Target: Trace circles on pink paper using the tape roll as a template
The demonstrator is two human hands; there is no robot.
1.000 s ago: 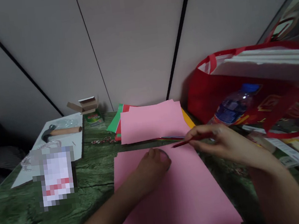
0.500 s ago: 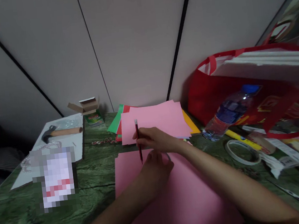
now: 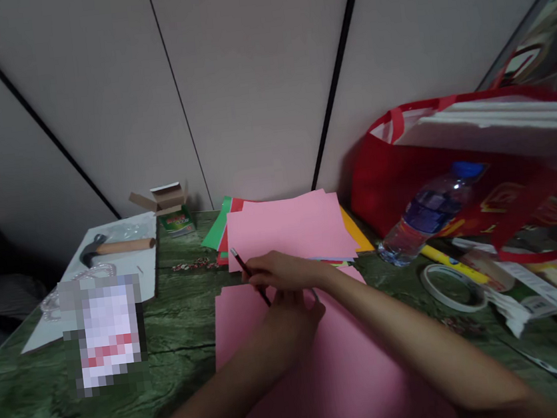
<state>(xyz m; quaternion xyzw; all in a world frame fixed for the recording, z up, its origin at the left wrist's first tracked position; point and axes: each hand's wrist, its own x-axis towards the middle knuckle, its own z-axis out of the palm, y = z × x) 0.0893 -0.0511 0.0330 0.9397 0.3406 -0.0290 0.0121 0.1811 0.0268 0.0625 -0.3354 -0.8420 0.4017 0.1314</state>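
My right hand (image 3: 283,270) is closed around a dark pencil (image 3: 241,261), whose top leans to the left. The pencil's lower end is hidden behind my left hand (image 3: 296,321). Bent over pink paper (image 3: 348,375), my left hand presses down a round thing, of which only a curved grey edge (image 3: 316,296) shows. Its kind cannot be made out. The two hands are close together, the right one just beyond the left. Behind them lies a stack of coloured sheets with pink paper (image 3: 285,225) on top.
At left, a hammer (image 3: 122,247) rests on a white board (image 3: 148,277), near a blurred-out item (image 3: 108,329) and an open small box (image 3: 178,219). To the right are a bottle (image 3: 424,212), a tape roll (image 3: 451,286), scissors (image 3: 553,369) and a red bag (image 3: 375,171).
The pencil has gone from nearly upright to tilted, its top swinging left and down. My right hand has shifted slightly left and lower, while my left hand stays on the round thing.
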